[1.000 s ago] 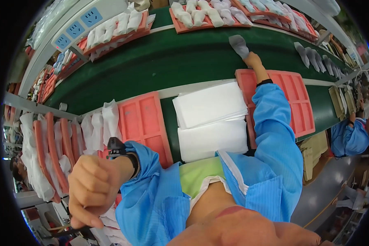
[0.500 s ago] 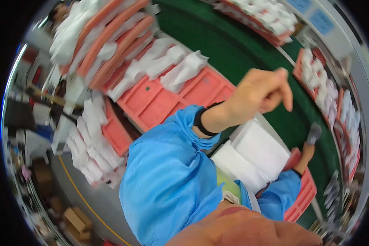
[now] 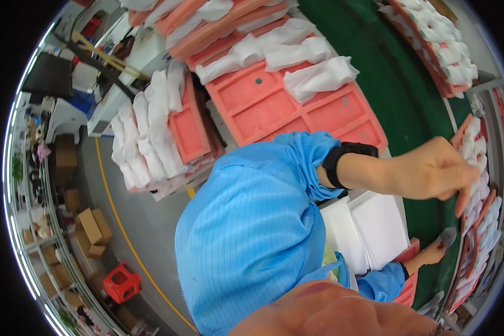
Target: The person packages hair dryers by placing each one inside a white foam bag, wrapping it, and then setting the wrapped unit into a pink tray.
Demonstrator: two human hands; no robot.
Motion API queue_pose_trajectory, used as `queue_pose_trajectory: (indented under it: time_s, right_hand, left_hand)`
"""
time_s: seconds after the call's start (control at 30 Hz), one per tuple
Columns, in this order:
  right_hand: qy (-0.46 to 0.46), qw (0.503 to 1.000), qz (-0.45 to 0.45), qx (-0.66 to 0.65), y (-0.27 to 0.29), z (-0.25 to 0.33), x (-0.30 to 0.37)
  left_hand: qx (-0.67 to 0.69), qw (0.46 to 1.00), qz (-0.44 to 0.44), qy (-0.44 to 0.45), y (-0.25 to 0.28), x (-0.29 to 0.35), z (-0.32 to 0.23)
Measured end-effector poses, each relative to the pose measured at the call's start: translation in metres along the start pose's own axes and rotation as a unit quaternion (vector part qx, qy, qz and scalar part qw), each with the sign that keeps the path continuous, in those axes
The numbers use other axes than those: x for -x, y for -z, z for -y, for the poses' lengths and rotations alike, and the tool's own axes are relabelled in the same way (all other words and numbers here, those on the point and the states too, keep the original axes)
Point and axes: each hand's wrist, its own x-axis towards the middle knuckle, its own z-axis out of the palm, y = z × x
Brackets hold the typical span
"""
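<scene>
The right grip (image 3: pixel 433 254) is closed on a grey piece (image 3: pixel 448 236), which juts out beyond its fingers against the green surface (image 3: pixel 395 92). It has the piece in both earlier frames too. The left grip (image 3: pixel 431 171) is narrow, fingers curled and one hanging lower (its underside is hidden, so I cannot tell whether anything sits in it). It now shows farther right in the view than half a second ago, when it was closer to the red tray (image 3: pixel 263 106); the whole view has turned as well. Its fingertips overlap the far trays (image 3: pixel 460 137), though I cannot tell how near they are.

Below the left grip's wrist, and to the left of the right grip, lie the white sheets (image 3: pixel 378 227). Up and left of the left grip, the wrapped pieces (image 3: pixel 322 78) lie on the red tray. Farther left, beyond its sleeve, is a white pile (image 3: pixel 145 126). Farthest from it, at lower left, a red stool (image 3: pixel 121 283) stands in view, where only a sliver of red shows half a second ago.
</scene>
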Motion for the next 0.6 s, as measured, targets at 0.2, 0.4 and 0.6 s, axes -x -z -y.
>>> queue_pose_trajectory:
  time_s: [0.2,0.4,0.6]
  right_hand:
    - [-0.065,0.985,0.07,-0.145,-0.009,0.002,-0.003]
    - [-0.112,0.98,0.097,-0.131,0.0,0.035,0.008]
    - [-0.105,0.985,0.116,-0.079,-0.021,-0.008,-0.034]
  left_hand:
    - [-0.016,0.992,0.046,-0.114,-0.008,0.004,-0.001]
    - [-0.027,0.991,0.044,-0.12,-0.001,0.011,-0.012]
    - [0.034,0.989,0.062,-0.13,-0.005,0.024,-0.029]
